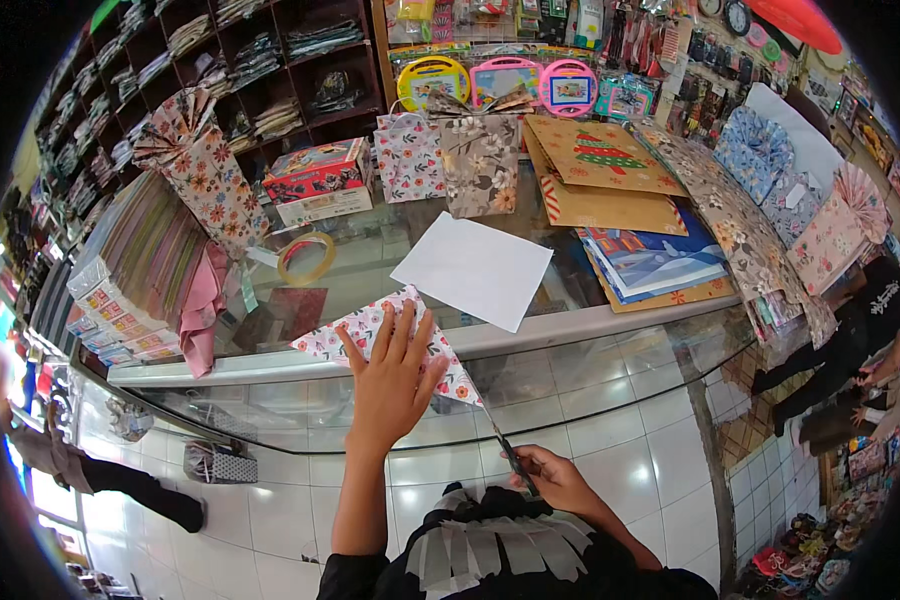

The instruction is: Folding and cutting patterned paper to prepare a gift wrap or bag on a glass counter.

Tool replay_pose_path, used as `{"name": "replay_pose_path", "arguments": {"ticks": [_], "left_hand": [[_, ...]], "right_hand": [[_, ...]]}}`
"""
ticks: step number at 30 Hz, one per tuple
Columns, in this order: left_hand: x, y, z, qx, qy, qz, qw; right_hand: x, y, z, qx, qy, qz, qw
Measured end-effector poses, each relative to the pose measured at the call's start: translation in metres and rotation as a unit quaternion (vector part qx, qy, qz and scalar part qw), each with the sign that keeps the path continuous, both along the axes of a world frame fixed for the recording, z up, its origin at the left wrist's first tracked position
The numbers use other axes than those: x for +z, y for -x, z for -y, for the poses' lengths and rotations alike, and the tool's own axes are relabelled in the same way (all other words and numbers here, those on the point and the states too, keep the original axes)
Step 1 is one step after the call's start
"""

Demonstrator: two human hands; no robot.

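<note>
My left hand (394, 375) lies palm down, fingers spread, on a piece of floral paper (450, 379) folded to a triangle. The paper rests at the front edge of the glass counter, one corner reaching past it. My right hand (549, 472) grips the black handle of a slim-bladed cutting tool (517, 457), scissors or a knife. Its blade points up at the paper's lower right corner; whether it sits inside the fold I cannot tell. Just beyond the floral paper is a plain white sheet (474, 270).
On the glass counter (360, 300) lie a roll of tape (306, 257), a stack of patterned paper (146, 251), a red toy box (320, 180), floral gift bags (481, 161) and brown Christmas bags (607, 165). People (855, 345) stand at the right and another person (105, 480) at the left.
</note>
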State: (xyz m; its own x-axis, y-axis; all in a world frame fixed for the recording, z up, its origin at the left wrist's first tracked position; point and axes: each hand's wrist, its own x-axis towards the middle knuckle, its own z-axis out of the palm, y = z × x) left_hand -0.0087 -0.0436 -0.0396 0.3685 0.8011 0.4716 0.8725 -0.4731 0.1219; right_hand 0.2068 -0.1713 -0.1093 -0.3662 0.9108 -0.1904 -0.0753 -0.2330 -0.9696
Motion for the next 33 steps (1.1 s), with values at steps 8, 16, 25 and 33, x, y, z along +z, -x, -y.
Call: {"name": "replay_pose_path", "arguments": {"ticks": [8, 16, 25, 33], "left_hand": [[-0.002, -0.001, -0.001, 0.004, 0.000, -0.003, 1.000], [-0.003, 0.000, 0.000, 0.001, -0.010, -0.002, 1.000], [-0.001, 0.000, 0.001, 0.003, -0.012, -0.008, 1.000], [-0.001, 0.000, -0.001, -0.002, -0.004, 0.005, 1.000]], "right_hand": [[0.009, 0.002, 0.001, -0.015, -0.011, 0.010, 1.000], [0.012, 0.001, 0.000, -0.021, 0.009, 0.014, 1.000], [0.003, -0.001, -0.004, -0.016, 0.010, 0.000, 1.000], [0.008, 0.000, -0.004, -0.022, 0.006, 0.019, 1.000]]}}
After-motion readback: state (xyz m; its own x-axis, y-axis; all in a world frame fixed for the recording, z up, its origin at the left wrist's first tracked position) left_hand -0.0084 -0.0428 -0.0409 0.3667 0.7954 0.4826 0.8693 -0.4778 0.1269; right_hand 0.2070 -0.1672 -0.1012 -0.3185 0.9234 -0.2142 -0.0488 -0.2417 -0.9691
